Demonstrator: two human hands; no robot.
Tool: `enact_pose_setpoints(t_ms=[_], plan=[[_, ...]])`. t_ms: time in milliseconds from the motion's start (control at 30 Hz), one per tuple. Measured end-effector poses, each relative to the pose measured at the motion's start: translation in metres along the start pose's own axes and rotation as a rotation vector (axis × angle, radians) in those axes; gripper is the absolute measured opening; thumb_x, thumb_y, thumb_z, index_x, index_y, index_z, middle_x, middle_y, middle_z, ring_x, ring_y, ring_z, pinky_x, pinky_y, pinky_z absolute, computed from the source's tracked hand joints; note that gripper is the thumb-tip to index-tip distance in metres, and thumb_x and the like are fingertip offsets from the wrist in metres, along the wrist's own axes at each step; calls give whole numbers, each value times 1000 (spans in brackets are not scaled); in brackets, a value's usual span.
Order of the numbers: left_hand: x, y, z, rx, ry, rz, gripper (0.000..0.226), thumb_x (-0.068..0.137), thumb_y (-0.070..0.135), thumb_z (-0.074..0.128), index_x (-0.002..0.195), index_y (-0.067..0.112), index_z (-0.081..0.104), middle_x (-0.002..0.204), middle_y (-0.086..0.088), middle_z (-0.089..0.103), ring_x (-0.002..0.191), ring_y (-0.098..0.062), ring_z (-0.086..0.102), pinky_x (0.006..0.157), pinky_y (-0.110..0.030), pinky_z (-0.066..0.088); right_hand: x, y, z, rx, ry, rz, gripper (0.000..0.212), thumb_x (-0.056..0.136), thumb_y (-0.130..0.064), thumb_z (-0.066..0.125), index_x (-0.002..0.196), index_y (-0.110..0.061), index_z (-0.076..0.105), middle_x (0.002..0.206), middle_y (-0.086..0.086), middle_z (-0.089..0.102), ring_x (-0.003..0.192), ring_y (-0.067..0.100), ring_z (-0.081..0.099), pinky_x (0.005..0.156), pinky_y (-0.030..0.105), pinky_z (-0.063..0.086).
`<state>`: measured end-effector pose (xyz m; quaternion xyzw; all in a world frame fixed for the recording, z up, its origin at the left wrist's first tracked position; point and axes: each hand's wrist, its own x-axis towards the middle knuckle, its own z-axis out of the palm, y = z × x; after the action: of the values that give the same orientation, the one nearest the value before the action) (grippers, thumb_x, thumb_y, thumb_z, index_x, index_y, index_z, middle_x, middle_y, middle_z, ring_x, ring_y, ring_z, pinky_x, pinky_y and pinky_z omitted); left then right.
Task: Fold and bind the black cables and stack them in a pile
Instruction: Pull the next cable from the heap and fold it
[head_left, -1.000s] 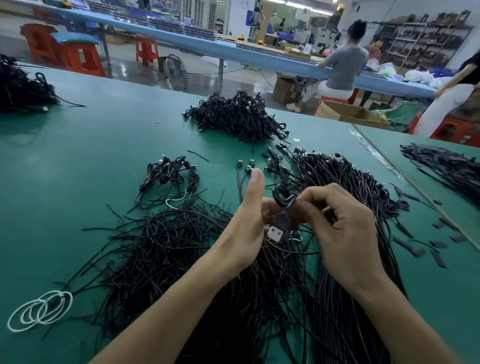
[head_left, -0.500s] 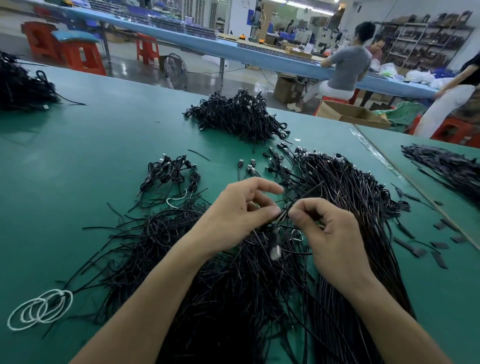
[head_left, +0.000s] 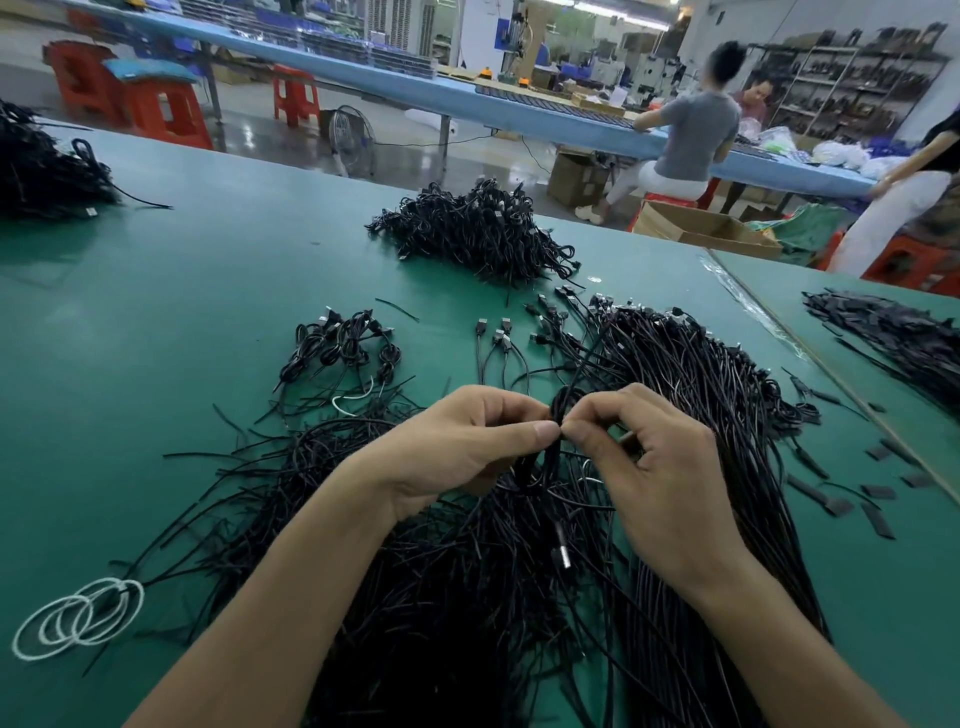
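Observation:
My left hand (head_left: 467, 441) and my right hand (head_left: 660, 467) meet above the green table (head_left: 182, 291), fingertips touching. Between them they pinch a folded black cable (head_left: 558, 410), whose loop stands up above the thumbs while its silver USB plug (head_left: 562, 553) hangs down below. Under my hands lies a heap of loose black ties (head_left: 322, 499), and a long bundle of straight black cables (head_left: 691, 395) runs along the right. A small group of bound cables (head_left: 337, 348) lies to the front left of a large pile of bound cables (head_left: 467, 234).
White wire loops (head_left: 78, 618) lie at the near left. Another black cable heap (head_left: 41, 166) sits at the far left edge. Cut black strips (head_left: 852, 493) are scattered at the right, beside a second table with black pieces (head_left: 893, 332). People work at a blue bench (head_left: 415, 88) behind.
My hands have come together and risen slightly. The cable's loop now stands up between my fingertips, and the plug hangs lower than before.

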<state>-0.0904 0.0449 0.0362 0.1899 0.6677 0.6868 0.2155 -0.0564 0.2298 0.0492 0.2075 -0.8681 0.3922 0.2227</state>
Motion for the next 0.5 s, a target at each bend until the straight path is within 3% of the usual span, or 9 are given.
enact_pose_setpoints(t_ms=[67, 133, 233, 300, 433, 500], plan=[[-2, 1, -2, -80, -37, -14, 12, 86, 28, 67, 75, 25, 67, 62, 7, 33, 46, -3, 26, 40, -15, 22, 0, -2, 1, -11, -3, -7, 16, 89, -14, 71, 85, -28, 65, 83, -16, 63, 83, 5, 60, 72, 7, 40], [-1, 1, -1, -121, -30, 15, 12, 83, 23, 69, 86, 14, 62, 64, 5, 36, 45, -2, 27, 38, -15, 20, 1, -4, 2, -19, 9, -2, 14, 89, -14, 71, 86, -26, 66, 84, -16, 63, 84, 4, 59, 73, 7, 40], [1, -1, 1, -176, 30, 86, 20, 85, 3, 71, 102, 10, 62, 77, 4, 49, 48, -2, 37, 36, -13, 32, 3, -4, 3, -12, 25, 36, 8, 90, -11, 70, 89, -20, 69, 87, -14, 64, 85, 1, 60, 72, 6, 41], [2, 0, 4, -287, 11, 91, 27, 83, -6, 62, 103, 12, 65, 80, 4, 50, 54, -4, 43, 41, -16, 42, 4, -4, 1, -7, 32, 49, 9, 90, -10, 70, 90, -19, 70, 88, -14, 64, 85, -2, 60, 72, 5, 41], [5, 5, 10, -604, 6, 57, 19, 80, 19, 54, 90, 7, 64, 84, -6, 52, 65, -15, 52, 68, -34, 59, 7, -4, 0, 9, 39, 84, 15, 90, -14, 70, 86, -28, 66, 85, -15, 65, 84, -5, 59, 68, 4, 40], [7, 2, 13, -444, 95, 82, 29, 85, 39, 62, 85, 10, 65, 81, -5, 58, 70, -18, 58, 76, -35, 59, 6, -2, 3, 37, 21, 143, 13, 90, -19, 70, 83, -30, 67, 81, -16, 66, 80, -3, 61, 68, 7, 42]])
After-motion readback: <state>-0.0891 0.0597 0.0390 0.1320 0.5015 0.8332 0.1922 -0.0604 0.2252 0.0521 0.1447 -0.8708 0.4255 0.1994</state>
